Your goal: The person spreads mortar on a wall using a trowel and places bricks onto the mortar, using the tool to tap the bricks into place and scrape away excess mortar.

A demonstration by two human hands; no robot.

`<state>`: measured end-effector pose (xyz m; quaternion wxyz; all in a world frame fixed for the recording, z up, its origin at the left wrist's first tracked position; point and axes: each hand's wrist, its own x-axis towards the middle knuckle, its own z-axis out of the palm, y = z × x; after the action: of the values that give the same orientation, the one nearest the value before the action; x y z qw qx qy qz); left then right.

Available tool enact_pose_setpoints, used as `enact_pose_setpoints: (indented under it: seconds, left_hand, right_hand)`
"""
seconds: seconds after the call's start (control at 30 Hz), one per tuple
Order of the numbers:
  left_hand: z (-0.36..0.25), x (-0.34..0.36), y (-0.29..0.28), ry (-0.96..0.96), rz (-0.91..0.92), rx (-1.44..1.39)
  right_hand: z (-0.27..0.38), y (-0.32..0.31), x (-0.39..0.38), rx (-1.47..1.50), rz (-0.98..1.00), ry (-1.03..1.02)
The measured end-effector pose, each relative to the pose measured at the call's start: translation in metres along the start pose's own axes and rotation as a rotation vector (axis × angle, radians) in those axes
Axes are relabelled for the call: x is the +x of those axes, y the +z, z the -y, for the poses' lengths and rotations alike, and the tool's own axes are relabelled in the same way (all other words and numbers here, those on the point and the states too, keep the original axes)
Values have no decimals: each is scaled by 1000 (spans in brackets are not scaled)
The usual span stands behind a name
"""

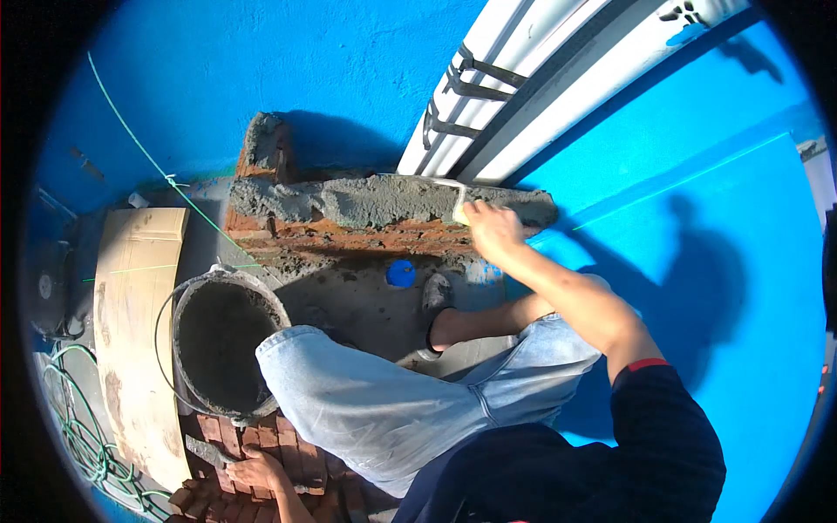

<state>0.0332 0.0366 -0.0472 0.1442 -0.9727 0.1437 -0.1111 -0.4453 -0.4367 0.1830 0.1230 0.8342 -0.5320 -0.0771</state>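
Observation:
My right hand is closed around the pale yellow handle of a trowel-like tool with a bent metal shank. The tool is at the top of a low brick wall, against the thick grey mortar along it; its blade is hard to make out. At the lower left, my left hand is over a stack of red bricks. Its thumb and fingers are at the end of a grey, rough, brick-sized piece. Just beyond that hand stands a bucket with grey mortar inside.
White pipes strapped with black bands lean behind the wall against the blue wall. A wooden board lies left of the bucket, beside a coiled green hose. A green string crosses the left side. A blue round piece lies near my foot.

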Motion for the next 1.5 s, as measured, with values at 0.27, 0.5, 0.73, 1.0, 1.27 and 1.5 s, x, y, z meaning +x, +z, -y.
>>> enact_pose_setpoints:
  seconds: [0.27, 0.5, 0.73, 1.0, 1.27, 1.5]
  left_hand:
    - [-15, -9, -24, 19, -64, -115]
    - [2, -7, -10, 13, -80, -68]
    - [-6, -5, -21, 48, -108, -79]
    - [-4, 0, -3, 49, -122, -7]
    - [-15, 3, -22, 28, -57, 1]
    - [-28, 0, -23, 37, 31, -39]
  right_hand:
    - [101, -37, 46, 164, -99, -131]
    - [114, -84, 27, 533, -321, -107]
    - [96, -46, 23, 454, -60, 59]
    - [47, 29, -44, 1478, -170, 723]
    - [10, 154, -102, 2163, -447, 1518]
    - [1, 210, -77, 2381, -269, 1319]
